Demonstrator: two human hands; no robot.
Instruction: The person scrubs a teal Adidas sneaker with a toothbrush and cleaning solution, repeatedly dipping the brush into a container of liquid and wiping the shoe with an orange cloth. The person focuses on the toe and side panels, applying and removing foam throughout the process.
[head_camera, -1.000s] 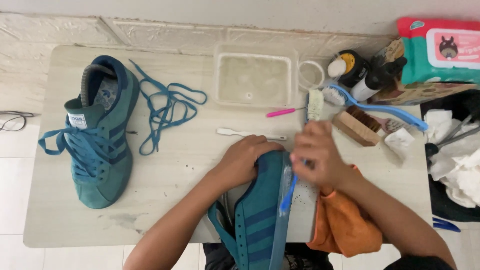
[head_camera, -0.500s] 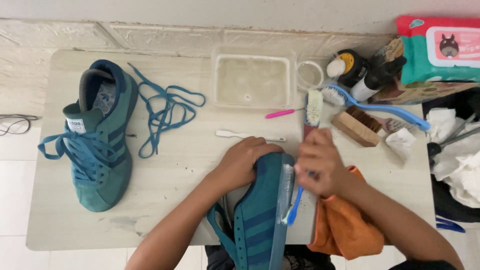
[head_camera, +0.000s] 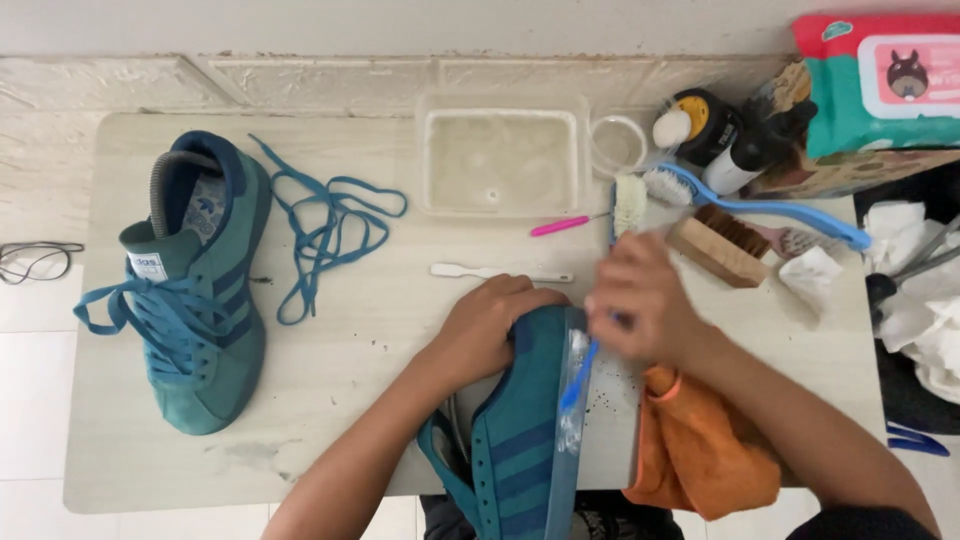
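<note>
On table (head_camera: 330, 400), left hand (head_camera: 488, 330) steadying teal shoe (head_camera: 520, 430), right hand (head_camera: 640, 300) gripping blue brush (head_camera: 578, 385)

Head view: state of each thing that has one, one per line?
left hand: gripping held sneaker's toe
right hand: shut on blue toothbrush
held sneaker: unlaced, tilted on its side, sole edge sudsy
blue toothbrush: bristles on sole edge
second sneaker: laced, upright on table
loose lace: off shoe, tangled
plastic tub: open, cloudy water inside
orange cloth: crumpled at table edge
</note>
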